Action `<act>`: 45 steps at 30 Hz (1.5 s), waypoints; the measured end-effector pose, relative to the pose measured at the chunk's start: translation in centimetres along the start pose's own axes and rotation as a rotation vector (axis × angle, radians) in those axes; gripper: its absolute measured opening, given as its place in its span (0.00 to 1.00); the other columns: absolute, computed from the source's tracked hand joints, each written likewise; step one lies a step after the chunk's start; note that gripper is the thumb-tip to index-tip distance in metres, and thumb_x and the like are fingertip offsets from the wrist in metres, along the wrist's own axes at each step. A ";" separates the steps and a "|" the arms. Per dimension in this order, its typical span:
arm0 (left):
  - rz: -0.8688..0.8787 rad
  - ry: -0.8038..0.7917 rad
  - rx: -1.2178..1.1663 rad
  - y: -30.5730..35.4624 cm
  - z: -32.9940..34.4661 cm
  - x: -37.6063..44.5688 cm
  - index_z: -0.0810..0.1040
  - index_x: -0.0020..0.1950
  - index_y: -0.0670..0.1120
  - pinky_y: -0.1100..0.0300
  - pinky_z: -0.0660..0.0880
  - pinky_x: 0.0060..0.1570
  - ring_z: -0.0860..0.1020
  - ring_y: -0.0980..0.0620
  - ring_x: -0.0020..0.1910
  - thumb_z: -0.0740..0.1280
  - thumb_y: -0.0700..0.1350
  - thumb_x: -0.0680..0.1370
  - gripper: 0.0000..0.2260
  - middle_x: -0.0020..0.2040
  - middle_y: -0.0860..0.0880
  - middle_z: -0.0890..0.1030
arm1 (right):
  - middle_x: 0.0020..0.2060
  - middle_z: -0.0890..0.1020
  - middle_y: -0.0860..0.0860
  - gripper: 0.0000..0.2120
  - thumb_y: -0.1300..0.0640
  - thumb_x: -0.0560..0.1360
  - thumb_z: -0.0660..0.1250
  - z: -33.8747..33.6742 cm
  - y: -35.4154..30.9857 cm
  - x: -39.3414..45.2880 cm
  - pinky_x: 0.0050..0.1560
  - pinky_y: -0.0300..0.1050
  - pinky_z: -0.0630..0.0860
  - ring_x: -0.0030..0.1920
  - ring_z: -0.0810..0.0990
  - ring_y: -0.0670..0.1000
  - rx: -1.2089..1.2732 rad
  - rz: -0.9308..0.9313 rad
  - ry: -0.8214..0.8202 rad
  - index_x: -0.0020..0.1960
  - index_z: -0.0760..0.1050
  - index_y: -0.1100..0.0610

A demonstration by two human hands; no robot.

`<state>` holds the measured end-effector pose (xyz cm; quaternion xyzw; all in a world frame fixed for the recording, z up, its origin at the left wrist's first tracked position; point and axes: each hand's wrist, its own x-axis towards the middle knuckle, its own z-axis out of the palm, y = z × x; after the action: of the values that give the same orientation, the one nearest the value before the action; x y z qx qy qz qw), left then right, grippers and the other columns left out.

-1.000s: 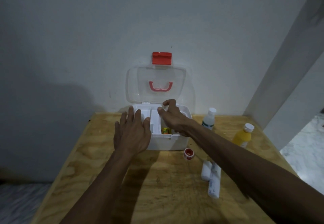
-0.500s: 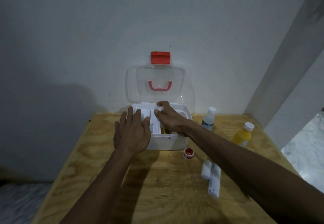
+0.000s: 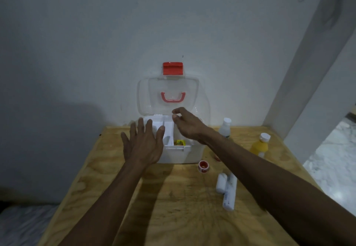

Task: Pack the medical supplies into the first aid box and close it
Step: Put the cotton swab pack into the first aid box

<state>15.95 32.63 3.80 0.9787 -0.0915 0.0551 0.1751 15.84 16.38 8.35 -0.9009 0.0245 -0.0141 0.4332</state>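
Note:
The white first aid box [image 3: 179, 156] stands at the far side of the wooden table [image 3: 173, 207]. Its clear lid [image 3: 150, 95], with a red handle [image 3: 173, 97] and a red latch [image 3: 172, 68], leans upright against the wall. Inside are a white divider tray [image 3: 168, 130] and a small yellow-green item [image 3: 179, 142]. My left hand [image 3: 144, 145] lies flat with spread fingers over the box's left front. My right hand [image 3: 189, 125] hovers over the back of the box with loosely curled fingers, thumb and forefinger slightly apart and nothing visible between them.
To the right of the box are a small red tape roll [image 3: 203, 166], a white bandage roll [image 3: 221, 183], a long white pack [image 3: 229, 195], a white bottle [image 3: 225, 128] and a yellow bottle [image 3: 260, 146]. A wall stands behind the table and a pillar at the right.
My right hand has risen from inside the box to just above its back rim. My left hand has spread its fingers and shifted slightly toward me.

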 end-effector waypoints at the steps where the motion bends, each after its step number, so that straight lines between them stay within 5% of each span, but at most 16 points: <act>1: -0.005 0.020 0.001 0.2 -0.2 -0.3 0.53 0.79 0.50 0.37 0.43 0.75 0.46 0.43 0.80 0.41 0.65 0.80 0.31 0.81 0.46 0.50 | 0.64 0.76 0.56 0.18 0.50 0.83 0.54 -0.8 -0.2 -0.6 0.56 0.47 0.72 0.57 0.76 0.52 0.016 -0.010 0.051 0.70 0.65 0.53; 4: 0.013 0.156 -0.035 0.8 -0.8 -1.4 0.59 0.78 0.49 0.38 0.46 0.75 0.52 0.43 0.79 0.44 0.65 0.80 0.31 0.80 0.45 0.57 | 0.57 0.80 0.53 0.15 0.50 0.82 0.58 -3.4 -0.1 -3.0 0.48 0.43 0.71 0.51 0.78 0.50 0.058 -0.060 0.215 0.66 0.72 0.53; 6: 0.074 0.314 -0.114 1.6 -1.0 -2.5 0.67 0.73 0.48 0.40 0.58 0.72 0.63 0.43 0.74 0.50 0.63 0.81 0.27 0.74 0.44 0.68 | 0.53 0.82 0.51 0.14 0.51 0.81 0.60 -4.9 0.6 -5.0 0.46 0.42 0.72 0.50 0.80 0.50 0.097 -0.087 0.318 0.63 0.75 0.54; 10: 0.173 0.502 -0.315 4.2 -0.3 -5.9 0.76 0.65 0.46 0.46 0.71 0.60 0.73 0.43 0.62 0.58 0.57 0.80 0.21 0.61 0.45 0.79 | 0.46 0.84 0.49 0.09 0.53 0.78 0.65 -6.5 3.7 -8.7 0.50 0.44 0.76 0.46 0.82 0.48 0.090 -0.086 0.520 0.55 0.80 0.55; 14: 0.198 0.422 -0.492 6.8 2.2 -9.6 0.79 0.60 0.47 0.50 0.75 0.55 0.77 0.47 0.54 0.63 0.54 0.78 0.15 0.53 0.47 0.82 | 0.41 0.84 0.49 0.07 0.56 0.75 0.70 -5.6 7.8 -10.9 0.47 0.39 0.76 0.40 0.80 0.43 0.045 -0.020 0.605 0.51 0.81 0.56; 19: 0.103 0.240 -0.510 8.2 6.3 -11.2 0.80 0.59 0.51 0.46 0.75 0.59 0.77 0.49 0.60 0.67 0.54 0.78 0.13 0.58 0.50 0.82 | 0.51 0.84 0.54 0.12 0.55 0.74 0.71 -3.2 11.1 -11.3 0.48 0.39 0.71 0.50 0.81 0.52 -0.091 0.056 0.539 0.55 0.80 0.57; 23: 0.100 0.195 -0.443 9.1 7.6 -11.2 0.81 0.55 0.56 0.47 0.73 0.57 0.76 0.52 0.58 0.65 0.55 0.78 0.09 0.54 0.55 0.82 | 0.57 0.82 0.53 0.16 0.52 0.73 0.72 -2.2 12.2 -10.7 0.55 0.46 0.76 0.55 0.80 0.54 -0.101 0.144 0.487 0.59 0.80 0.56; 29: 0.068 0.175 -0.331 9.6 8.1 -10.8 0.82 0.56 0.57 0.53 0.65 0.57 0.73 0.51 0.61 0.66 0.53 0.78 0.09 0.55 0.53 0.82 | 0.50 0.84 0.50 0.10 0.48 0.70 0.73 -1.4 13.4 -10.0 0.52 0.53 0.79 0.53 0.81 0.54 -0.109 0.174 0.439 0.49 0.84 0.50; 37: 0.064 0.193 -0.317 9.5 8.4 -10.8 0.84 0.53 0.56 0.52 0.68 0.56 0.74 0.51 0.59 0.68 0.52 0.77 0.07 0.53 0.54 0.83 | 0.46 0.85 0.49 0.16 0.41 0.69 0.69 -0.9 14.3 -9.5 0.46 0.51 0.81 0.46 0.83 0.49 -0.140 0.202 0.443 0.50 0.84 0.50; 45: 0.063 0.173 -0.269 9.3 8.6 -10.7 0.83 0.52 0.55 0.53 0.67 0.57 0.74 0.50 0.59 0.68 0.52 0.77 0.06 0.53 0.53 0.83 | 0.42 0.84 0.51 0.10 0.45 0.73 0.69 -1.2 13.8 -9.8 0.43 0.52 0.80 0.44 0.81 0.51 -0.294 0.176 0.419 0.45 0.84 0.50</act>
<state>4.34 22.73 -2.60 0.9347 -0.1133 0.1318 0.3100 5.52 7.36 -1.71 -0.9259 0.1934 -0.1590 0.2828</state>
